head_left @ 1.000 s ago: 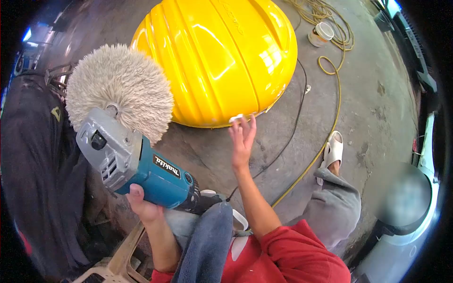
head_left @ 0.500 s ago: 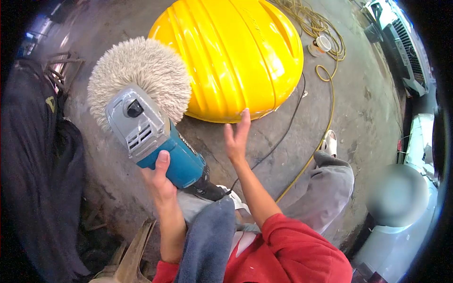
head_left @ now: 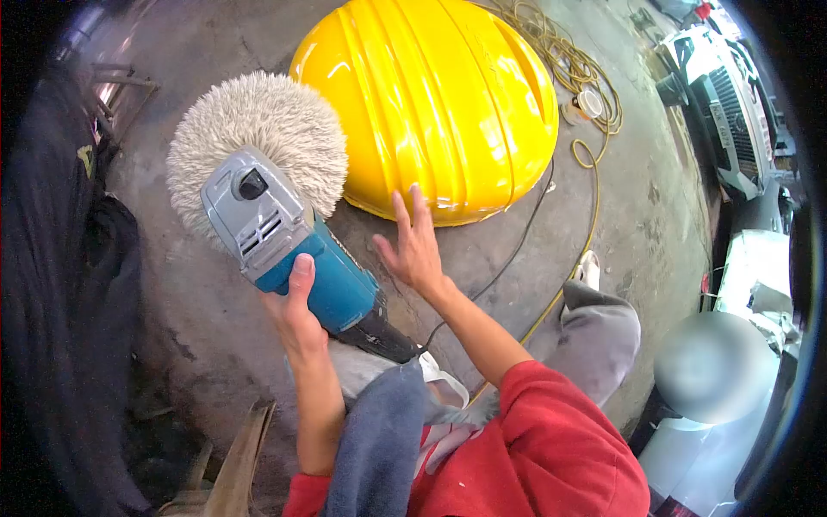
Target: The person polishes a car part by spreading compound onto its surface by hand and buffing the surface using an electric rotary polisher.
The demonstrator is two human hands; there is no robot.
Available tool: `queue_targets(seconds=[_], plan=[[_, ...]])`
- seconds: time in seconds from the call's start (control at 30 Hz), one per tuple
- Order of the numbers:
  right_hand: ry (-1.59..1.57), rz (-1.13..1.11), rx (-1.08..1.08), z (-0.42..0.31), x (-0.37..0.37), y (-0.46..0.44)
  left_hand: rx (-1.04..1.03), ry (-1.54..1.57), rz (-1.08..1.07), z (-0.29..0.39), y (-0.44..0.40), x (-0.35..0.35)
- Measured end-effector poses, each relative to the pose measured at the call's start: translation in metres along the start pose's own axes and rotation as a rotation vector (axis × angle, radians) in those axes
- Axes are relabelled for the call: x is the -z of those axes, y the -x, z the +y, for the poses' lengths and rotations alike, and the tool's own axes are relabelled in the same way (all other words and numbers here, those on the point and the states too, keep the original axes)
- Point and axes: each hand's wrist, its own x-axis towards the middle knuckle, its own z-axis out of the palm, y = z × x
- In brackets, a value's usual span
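Observation:
My left hand is wrapped round the blue body of a polisher, whose grey head and round fluffy pad tilt up to the left. The rear of the polisher rests by my lap, over a blue cloth. In front of me a glossy yellow ribbed panel lies on the floor. My right hand has its fingers spread at the panel's near edge and holds nothing. Whether the fingertips touch the panel cannot be made out.
A yellow hose lies coiled beyond a small tub and runs back towards me. A black cord crosses the floor. Dark cloth hangs at left. Vehicle parts stand at right.
The polisher has shifted right and turned slightly in my left hand. My right hand has moved left along the panel's near edge, its fingers spreading. The view has shifted, too.

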Motion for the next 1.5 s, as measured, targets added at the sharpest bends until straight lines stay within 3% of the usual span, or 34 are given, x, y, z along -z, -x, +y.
queue_targets(seconds=[0.03, 0.1, 0.17, 0.23, 0.3, 0.33, 0.37, 0.43, 0.47, 0.5, 0.57, 0.6, 0.63, 0.7, 0.73, 0.8, 0.9, 0.97, 1.03, 1.1, 1.13, 1.17, 1.23, 1.27, 1.37, 1.43, 1.5], plan=[[0.162, 0.039, -0.027, 0.001, 0.003, -0.008, -0.006, 0.0, 0.009, 0.001, 0.0, -0.002], [0.199, -0.046, 0.0, 0.001, 0.007, -0.006, -0.015, -0.001, 0.02, 0.001, 0.002, -0.001], [0.145, -0.389, 0.209, -0.002, 0.012, 0.005, 0.032, 0.029, 0.038, -0.003, 0.001, -0.002], [0.189, -0.395, 0.264, -0.003, 0.017, 0.002, 0.018, 0.043, 0.071, 0.005, 0.006, -0.013], [0.411, -0.255, 0.19, 0.007, 0.012, -0.004, 0.005, 0.035, 0.086, 0.011, 0.008, -0.015], [0.644, -0.387, 0.307, 0.017, 0.009, -0.003, 0.0, 0.014, 0.084, 0.01, 0.004, -0.012], [0.637, -0.366, 0.288, 0.022, 0.007, 0.005, -0.008, -0.007, 0.079, 0.01, 0.003, -0.011], [0.695, -0.572, 0.348, 0.028, 0.01, 0.029, -0.019, -0.037, 0.068, 0.01, 0.005, -0.008], [0.727, -0.419, 0.459, 0.039, 0.017, 0.031, -0.011, -0.051, 0.085, 0.01, 0.007, -0.007], [0.725, -0.419, 0.447, 0.05, 0.024, 0.033, -0.007, -0.056, 0.077, 0.011, 0.009, -0.009], [1.024, -0.389, 0.461, 0.073, 0.032, 0.032, 0.021, -0.106, 0.066, 0.013, 0.008, -0.013], [0.825, -0.494, 0.44, 0.083, 0.025, 0.046, 0.014, -0.115, 0.048, 0.014, 0.006, -0.014], [0.823, -0.483, 0.422, 0.073, 0.036, 0.053, -0.002, -0.109, 0.055, 0.013, 0.004, -0.013], [0.424, -0.576, 0.128, 0.054, 0.065, 0.065, -0.023, -0.104, 0.058, 0.013, 0.006, -0.012], [0.424, -0.573, 0.12, 0.056, 0.067, 0.064, -0.003, -0.121, 0.071, 0.011, 0.004, -0.009], [0.099, 0.115, -0.204, 0.053, 0.063, 0.054, 0.014, -0.148, 0.071, 0.013, 0.004, -0.006], [0.035, 0.045, -0.083, 0.011, 0.041, 0.05, -0.005, -0.164, 0.04, 0.019, 0.006, -0.009], [-0.3, -0.119, -0.04, -0.016, 0.03, 0.059, 0.027, -0.14, 0.022, 0.021, 0.009, -0.01], [-0.324, -0.065, -0.082, -0.022, 0.029, 0.053, 0.04, -0.15, 0.003, 0.022, 0.009, -0.009], [-0.208, 0.414, -0.298, -0.006, 0.021, 0.036, 0.052, -0.155, -0.009, 0.023, 0.01, -0.008], [-0.205, 0.533, -0.428, -0.002, 0.02, 0.028, 0.043, -0.155, -0.001, 0.024, 0.012, -0.009], [-0.201, 0.541, -0.426, -0.003, 0.019, 0.032, 0.032, -0.151, 0.007, 0.023, 0.012, -0.012], [-0.091, 0.023, -0.013, -0.023, 0.025, 0.046, 0.039, -0.093, -0.014, 0.025, 0.012, -0.012], [-0.227, -0.123, 0.044, -0.034, 0.028, 0.053, 0.05, -0.032, -0.022, 0.025, 0.01, -0.01], [-0.125, -0.067, 0.029, -0.031, 0.027, 0.047, 0.081, -0.078, 0.042, 0.024, 0.008, -0.009], [0.23, -0.056, -0.042, -0.014, 0.024, 0.037, 0.013, -0.054, 0.06, 0.022, 0.008, -0.013], [0.397, -0.322, 0.169, -0.003, 0.027, 0.037, 0.042, -0.018, 0.047, 0.022, 0.01, -0.017]])
